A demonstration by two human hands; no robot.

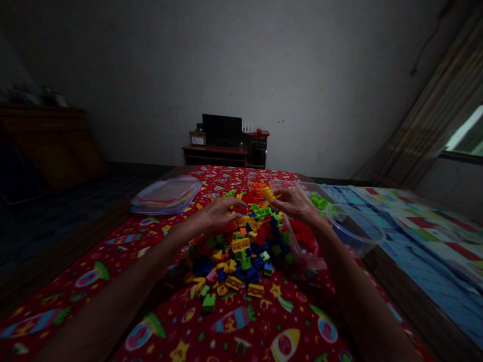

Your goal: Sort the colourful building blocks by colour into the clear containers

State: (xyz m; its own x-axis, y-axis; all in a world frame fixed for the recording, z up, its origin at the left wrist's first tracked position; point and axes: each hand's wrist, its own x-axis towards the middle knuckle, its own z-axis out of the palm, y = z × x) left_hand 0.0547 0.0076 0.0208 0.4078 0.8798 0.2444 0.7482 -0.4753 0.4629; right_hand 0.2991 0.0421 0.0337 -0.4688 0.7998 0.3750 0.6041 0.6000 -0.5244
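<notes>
A heap of toy building blocks (pixel 241 246) in yellow, red, blue, green and orange lies on a red patterned cloth (pixel 234 342). Over the heap's left side, my left hand (pixel 219 213) is open, thumb and fingers apart, with nothing visible between them. At the heap's far right, my right hand (pixel 292 203) pinches a yellow building block (pixel 268 194) between thumb and fingers. Just beyond that hand, a clear container holds green blocks (pixel 320 201). Red blocks (pixel 304 234) sit in another clear container, partly hidden by my right forearm.
A round clear tub (pixel 368 234) with something blue stands at the right table edge. Stacked clear lids (pixel 166 196) lie at the left. Orange blocks (pixel 257 186) sit in a clear container at the back. A bed (pixel 415 236) adjoins the right side; a monitor (pixel 222 129) stands beyond.
</notes>
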